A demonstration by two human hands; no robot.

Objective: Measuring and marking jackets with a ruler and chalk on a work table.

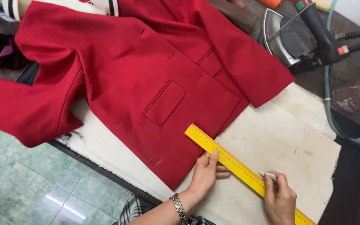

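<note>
A red jacket (146, 71) lies spread on a cloth-covered ironing board (280, 141), its flap pocket (164, 102) facing up. A yellow ruler (230, 160) lies slanted from the jacket's hem toward the lower right. My left hand (207, 171), with a metal bracelet on its wrist, presses the ruler near the hem's edge. My right hand (279, 200) rests further down the ruler and pinches a small white piece of chalk (268, 176) against it.
A steam iron (296, 37) with a black handle sits on its rest at the back right, its hose (334, 121) curving along the board's right side. A grey can (357, 96) stands at the right edge. Green tiled floor (26, 183) lies to the left.
</note>
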